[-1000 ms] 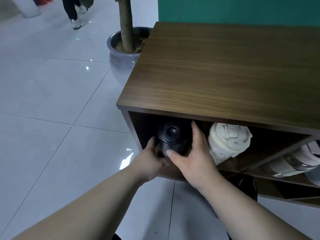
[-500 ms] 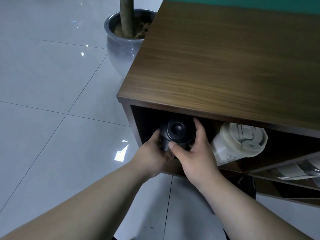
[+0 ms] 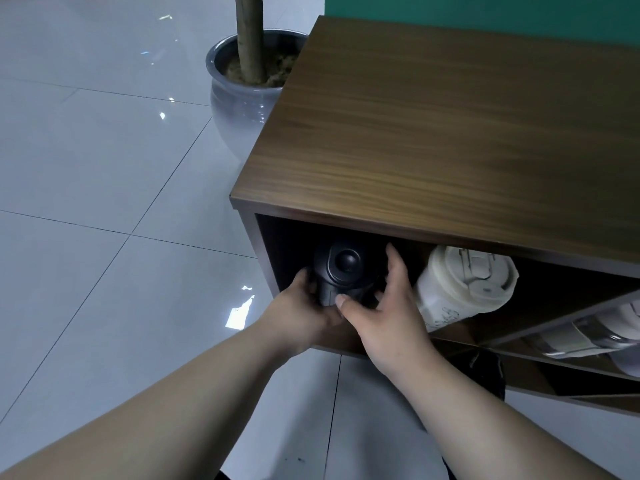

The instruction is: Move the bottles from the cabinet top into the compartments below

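Note:
A black bottle (image 3: 344, 268) lies with its cap end toward me in the top-left compartment of the brown wooden cabinet (image 3: 450, 133). My left hand (image 3: 298, 315) grips its left underside. Against its right side, my right hand (image 3: 384, 313) wraps fingers over it, thumb on the front. To its right in the same compartment lies a cream bottle (image 3: 464, 285), lid toward me. A clear bottle with a white band (image 3: 585, 336) lies in a compartment lower right. No bottles stand on the visible cabinet top.
A grey plant pot (image 3: 242, 91) with a trunk stands on the pale tiled floor (image 3: 104, 202), touching the cabinet's left rear corner. A green wall (image 3: 485, 8) rises behind the cabinet. A dark shoe (image 3: 485, 368) shows under the cabinet front.
The view shifted; the black bottle sits slightly further right and back in the compartment. Both hands stay on it, with the right-hand fingers spread wider.

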The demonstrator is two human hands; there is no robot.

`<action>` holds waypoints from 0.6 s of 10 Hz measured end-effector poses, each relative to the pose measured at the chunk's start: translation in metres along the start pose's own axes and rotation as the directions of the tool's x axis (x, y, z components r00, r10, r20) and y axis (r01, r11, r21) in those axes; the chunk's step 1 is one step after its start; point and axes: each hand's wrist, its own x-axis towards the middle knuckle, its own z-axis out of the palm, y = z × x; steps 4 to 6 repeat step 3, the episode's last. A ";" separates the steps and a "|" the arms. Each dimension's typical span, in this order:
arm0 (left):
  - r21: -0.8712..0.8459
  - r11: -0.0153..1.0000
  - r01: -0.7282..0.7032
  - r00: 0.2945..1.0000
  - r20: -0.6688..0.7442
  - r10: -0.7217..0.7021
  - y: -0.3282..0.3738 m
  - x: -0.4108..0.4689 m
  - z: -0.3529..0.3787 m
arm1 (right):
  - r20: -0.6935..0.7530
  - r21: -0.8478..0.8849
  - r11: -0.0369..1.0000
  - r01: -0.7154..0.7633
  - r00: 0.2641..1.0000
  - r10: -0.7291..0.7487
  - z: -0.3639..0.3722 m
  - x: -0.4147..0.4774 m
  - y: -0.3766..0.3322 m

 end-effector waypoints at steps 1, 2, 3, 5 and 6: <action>0.059 0.996 0.063 0.996 0.066 -0.066 0.003 -0.003 0.002 | 0.017 -0.009 1.000 -0.009 1.000 0.009 -0.006 -0.006 0.002; 0.143 0.990 0.007 0.986 0.164 -0.031 0.008 -0.011 0.001 | 0.031 -0.040 0.999 -0.020 0.999 0.022 -0.015 -0.016 0.008; 0.108 0.994 0.020 0.984 0.174 -0.039 0.019 -0.028 0.002 | 0.074 -0.045 0.998 -0.047 0.996 0.050 -0.029 -0.029 0.012; 0.108 0.994 0.020 0.984 0.174 -0.039 0.019 -0.028 0.002 | 0.074 -0.045 0.998 -0.047 0.996 0.050 -0.029 -0.029 0.012; 0.108 0.994 0.020 0.984 0.174 -0.039 0.019 -0.028 0.002 | 0.074 -0.045 0.998 -0.047 0.996 0.050 -0.029 -0.029 0.012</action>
